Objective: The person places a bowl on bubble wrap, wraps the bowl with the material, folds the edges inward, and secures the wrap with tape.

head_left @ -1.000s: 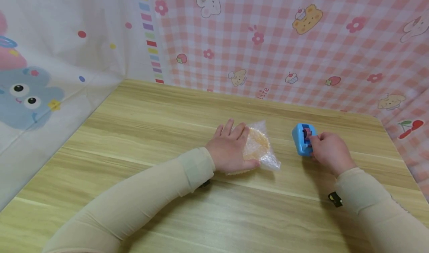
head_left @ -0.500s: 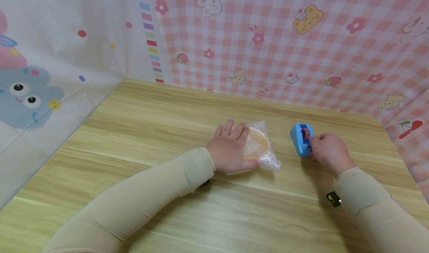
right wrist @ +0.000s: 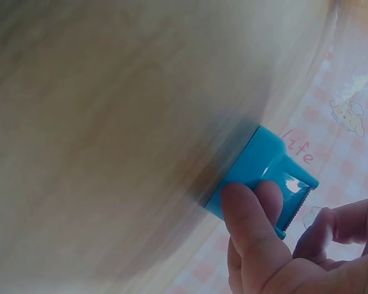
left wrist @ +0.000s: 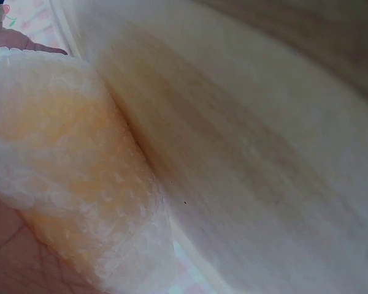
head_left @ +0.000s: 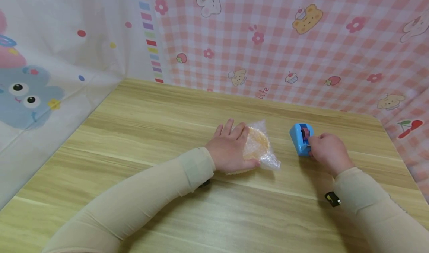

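Observation:
My left hand (head_left: 229,149) lies palm down with spread fingers on a bubble-wrapped package (head_left: 259,141), through which something orange-yellow and rounded shows. The left wrist view gives the cloudy bubble wrap (left wrist: 67,147) from close by, against the palm. To the right, my right hand (head_left: 330,150) holds the near end of a small blue tape dispenser (head_left: 297,137) with a reddish roll core. In the right wrist view, fingertips (right wrist: 242,202) press the dispenser's body below its toothed cutter (right wrist: 297,211). Thumb and forefinger meet beside the cutter; whether they pinch tape cannot be made out.
Both things are on a wood-grain table (head_left: 134,134). A pink checked cloth (head_left: 234,41) with cartoon prints hangs along the back and right, and a white printed cloth (head_left: 100,7) on the left. A small black device (head_left: 332,199) hangs under the right wrist.
The right hand and the tape dispenser have shifted very slightly to the left. My left hand and the wrapped package have stayed where they were.

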### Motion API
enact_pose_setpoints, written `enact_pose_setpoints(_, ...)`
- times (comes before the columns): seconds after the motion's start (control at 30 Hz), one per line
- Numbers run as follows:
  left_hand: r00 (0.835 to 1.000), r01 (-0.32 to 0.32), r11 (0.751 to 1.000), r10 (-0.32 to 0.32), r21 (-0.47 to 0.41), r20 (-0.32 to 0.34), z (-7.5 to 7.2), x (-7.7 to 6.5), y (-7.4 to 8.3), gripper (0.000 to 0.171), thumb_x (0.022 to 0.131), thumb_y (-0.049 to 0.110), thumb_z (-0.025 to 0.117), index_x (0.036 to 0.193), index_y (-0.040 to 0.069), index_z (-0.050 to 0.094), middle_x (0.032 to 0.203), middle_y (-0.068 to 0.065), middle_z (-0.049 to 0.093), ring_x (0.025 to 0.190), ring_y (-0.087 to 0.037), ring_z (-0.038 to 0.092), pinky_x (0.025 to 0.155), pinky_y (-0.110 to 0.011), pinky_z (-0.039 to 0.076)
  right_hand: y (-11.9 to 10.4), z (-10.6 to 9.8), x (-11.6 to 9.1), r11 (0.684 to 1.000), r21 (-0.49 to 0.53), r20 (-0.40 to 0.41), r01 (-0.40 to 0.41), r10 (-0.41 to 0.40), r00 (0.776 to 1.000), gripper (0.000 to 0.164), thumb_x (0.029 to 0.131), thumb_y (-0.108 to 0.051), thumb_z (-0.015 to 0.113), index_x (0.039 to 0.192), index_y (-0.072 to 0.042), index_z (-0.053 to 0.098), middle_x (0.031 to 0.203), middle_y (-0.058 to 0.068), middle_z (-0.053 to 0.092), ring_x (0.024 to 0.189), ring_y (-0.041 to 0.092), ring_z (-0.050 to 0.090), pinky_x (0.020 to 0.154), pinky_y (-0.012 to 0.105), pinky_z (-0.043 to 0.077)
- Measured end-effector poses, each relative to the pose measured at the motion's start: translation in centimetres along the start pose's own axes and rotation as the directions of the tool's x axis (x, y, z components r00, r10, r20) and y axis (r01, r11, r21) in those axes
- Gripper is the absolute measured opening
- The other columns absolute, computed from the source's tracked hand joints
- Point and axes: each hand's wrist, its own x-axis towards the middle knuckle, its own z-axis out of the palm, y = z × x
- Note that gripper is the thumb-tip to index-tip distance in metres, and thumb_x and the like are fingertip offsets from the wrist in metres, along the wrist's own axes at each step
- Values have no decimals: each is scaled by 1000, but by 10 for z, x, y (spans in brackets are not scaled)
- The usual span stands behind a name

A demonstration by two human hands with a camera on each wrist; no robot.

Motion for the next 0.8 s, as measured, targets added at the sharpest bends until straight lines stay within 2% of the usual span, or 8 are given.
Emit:
enact_pose_setpoints(0.17, 1000, 0, 1000, 0, -4, 2, 0, 0, 0, 112, 93, 87, 38, 171, 11, 12, 179, -6, 9, 165, -39, 1, 133, -58, 11, 0, 1, 0, 1000, 16, -6, 1, -1, 1000, 68, 110, -42, 27, 144, 14, 44, 127, 30, 63, 112, 40, 59, 88, 46, 52)
enact_pose_setpoints(0.27, 1000, 0, 1000, 0, -6, 4, 0, 0, 0, 112, 93, 87, 38, 170, 10, 12, 179, -7, 9, 165, -40, 0, 132, -59, 10, 0, 3, 0, 1000, 9, -20, 18, -18, 1000, 70, 111, -45, 28, 142, 14, 47, 123, 29, 66, 109, 38, 62, 84, 42, 53)
enact_pose_setpoints(0.5, 1000, 3, 1000, -3, 2, 5, 0, 0, 0, 112, 93, 87, 38, 171, 11, 12, 179, -6, 9, 165, -39, 0, 133, -58, 11, 0, 2, -2, 1000, -4, -12, 4, -4, 1000, 54, 109, -36, 33, 131, 9, 55, 118, 24, 65, 105, 36, 56, 79, 38, 49)
enact_pose_setpoints(0.8, 1000, -4, 1000, 4, 3, 6, -1, -1, 1, 112, 93, 87, 38, 170, 10, 12, 179, -7, 9, 165, -40, 1, 132, -59, 11, 3, 2, -2, 1000, 25, 25, -20, 19, 999, 52, 108, -36, 34, 132, 6, 53, 119, 21, 57, 102, 33, 52, 73, 35, 47)
